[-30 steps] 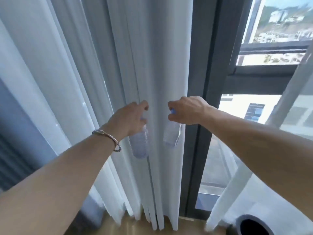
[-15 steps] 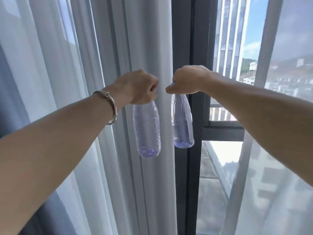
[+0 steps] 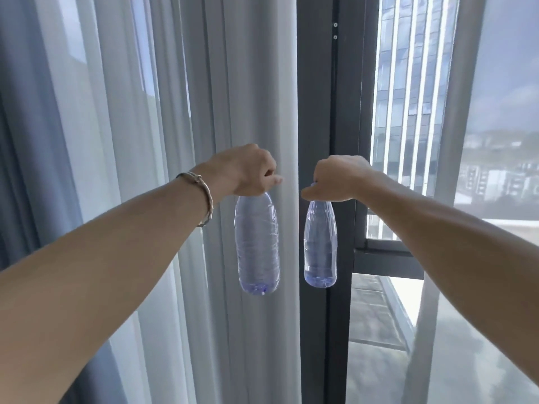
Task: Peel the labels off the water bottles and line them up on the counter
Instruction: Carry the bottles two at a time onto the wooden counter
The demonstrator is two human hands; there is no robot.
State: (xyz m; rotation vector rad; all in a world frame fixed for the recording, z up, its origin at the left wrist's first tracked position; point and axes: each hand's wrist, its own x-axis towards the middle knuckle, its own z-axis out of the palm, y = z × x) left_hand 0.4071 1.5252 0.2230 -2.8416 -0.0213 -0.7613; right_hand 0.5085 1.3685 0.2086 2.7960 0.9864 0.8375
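Two clear plastic water bottles hang upright in the air in front of a curtain, both bare of labels. My left hand [image 3: 248, 170] grips the left bottle [image 3: 258, 243] by its top. My right hand [image 3: 338, 179] grips the right bottle [image 3: 320, 243] by its top, where a bit of blue cap shows under the fingers. The two bottles hang side by side, a small gap apart. A metal bracelet sits on my left wrist. No counter is in view.
White sheer curtains [image 3: 145, 141] fill the left and centre. A dark window frame [image 3: 335, 97] runs down behind the right bottle. Glass panes on the right show a tall building [image 3: 408, 83] and a city outside.
My view has tilted upward from the floor to the window. Both hands have stayed level with each other, and the bottles now hang fully in sight below them.
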